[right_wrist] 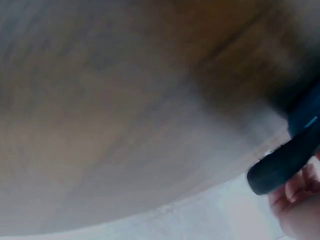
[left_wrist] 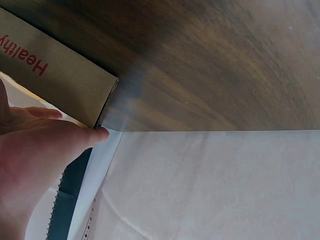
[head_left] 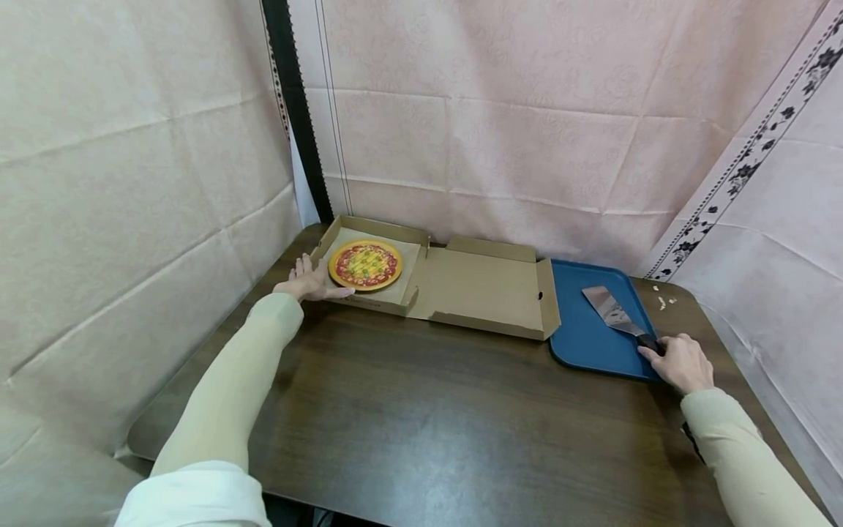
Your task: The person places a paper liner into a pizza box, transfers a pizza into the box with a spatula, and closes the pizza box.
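A toy-like pizza lies on white paper in the left half of an opened cardboard pizza box. My left hand is at that half's front left corner, its fingers spread and fairly straight. In the left wrist view the thumb of the left hand reaches the corner of the box wall, printed in red. Over the blue tray at the right, my right hand grips the black handle of a metal spatula. The right wrist view shows curled fingers by the dark handle.
The box lid lies folded flat to the right, its side flap against the tray's left edge. Small pale scraps lie on the dark wooden table beyond the tray. Cloth curtains enclose the back and both sides.
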